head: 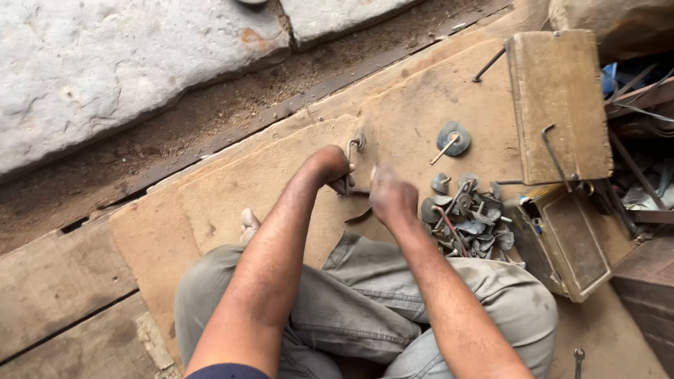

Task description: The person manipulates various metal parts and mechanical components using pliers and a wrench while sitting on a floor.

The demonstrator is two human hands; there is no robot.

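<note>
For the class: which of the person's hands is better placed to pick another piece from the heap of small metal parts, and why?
Probably the right hand: it sits right beside the heap of metal parts, while the left hand grips a bent metal rod farther from it.

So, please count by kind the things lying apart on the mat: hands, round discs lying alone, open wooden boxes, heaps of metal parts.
Hands: 2, the left hand and the right hand
Round disc lying alone: 1
Open wooden box: 1
Heap of metal parts: 1
Total: 5
</note>
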